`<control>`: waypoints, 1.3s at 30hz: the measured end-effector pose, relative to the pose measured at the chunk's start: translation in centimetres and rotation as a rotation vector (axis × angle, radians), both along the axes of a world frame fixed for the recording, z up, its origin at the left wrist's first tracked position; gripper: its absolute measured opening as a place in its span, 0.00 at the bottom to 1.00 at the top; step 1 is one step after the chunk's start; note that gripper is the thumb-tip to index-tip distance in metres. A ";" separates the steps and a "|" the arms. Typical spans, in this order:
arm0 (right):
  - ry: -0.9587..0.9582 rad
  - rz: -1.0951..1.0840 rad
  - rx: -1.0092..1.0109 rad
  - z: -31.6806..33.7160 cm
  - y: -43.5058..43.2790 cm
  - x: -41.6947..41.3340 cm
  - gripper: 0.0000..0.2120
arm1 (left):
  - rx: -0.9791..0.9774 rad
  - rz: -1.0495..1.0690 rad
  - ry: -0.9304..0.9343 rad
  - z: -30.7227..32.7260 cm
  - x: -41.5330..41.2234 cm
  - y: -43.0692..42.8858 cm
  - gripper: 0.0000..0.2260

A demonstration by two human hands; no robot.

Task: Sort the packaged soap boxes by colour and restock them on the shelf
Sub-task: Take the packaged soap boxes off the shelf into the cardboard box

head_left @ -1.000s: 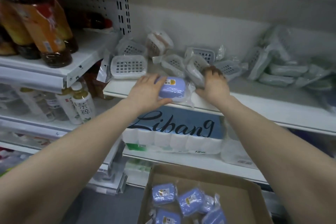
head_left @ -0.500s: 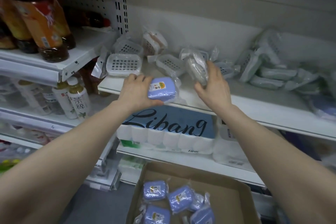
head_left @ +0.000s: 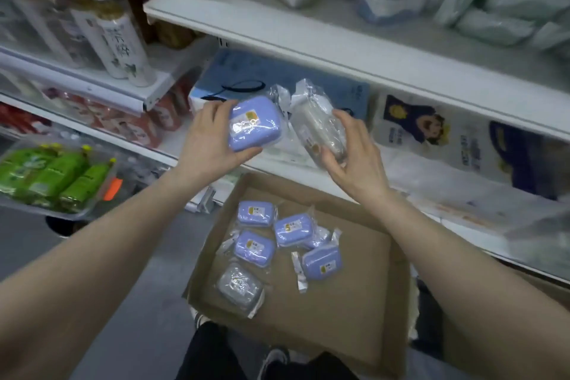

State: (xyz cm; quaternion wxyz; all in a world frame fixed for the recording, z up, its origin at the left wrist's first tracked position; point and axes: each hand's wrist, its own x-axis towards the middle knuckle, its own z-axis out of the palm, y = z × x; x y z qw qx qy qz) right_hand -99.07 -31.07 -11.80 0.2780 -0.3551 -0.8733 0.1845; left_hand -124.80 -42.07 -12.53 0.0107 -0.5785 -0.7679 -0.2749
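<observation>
Light dim, cool, bluish. Soft and even, shadows faint. Small shiny spots on plastic wrap of blue soap box (head_left: 254, 123). Pale soap box (head_left: 319, 128) slightly smeared. Blurry: top shelf (head_left: 308, 37), bottles (head_left: 120, 46). Right edge very fuzzy, things there hard to make out. Straight lines bend and lean near edges. Bottom edge dark below cardboard box (head_left: 354, 302).
</observation>
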 end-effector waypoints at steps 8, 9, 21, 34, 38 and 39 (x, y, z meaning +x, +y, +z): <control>-0.309 -0.113 -0.602 -14.2 -2.9 4.9 0.29 | -0.437 0.012 0.028 -15.3 4.2 -4.5 0.38; -0.331 -0.116 -0.683 -16.1 -3.3 5.3 0.28 | -0.493 0.022 0.033 -17.1 4.3 -4.9 0.37; -0.634 0.050 -0.933 -34.0 -11.9 4.6 0.10 | -0.746 -0.056 -0.048 -32.0 4.3 -7.4 0.39; -0.759 0.067 -0.151 -36.1 -4.4 1.9 0.27 | -0.684 -0.197 0.049 -35.9 3.5 -4.5 0.42; -0.815 0.063 -0.247 -37.7 -2.2 0.9 0.33 | -0.693 -0.202 0.074 -36.4 3.1 -2.5 0.40; -0.828 0.031 -0.260 -38.0 -1.6 0.5 0.35 | -0.683 -0.193 0.081 -36.5 3.0 -1.9 0.39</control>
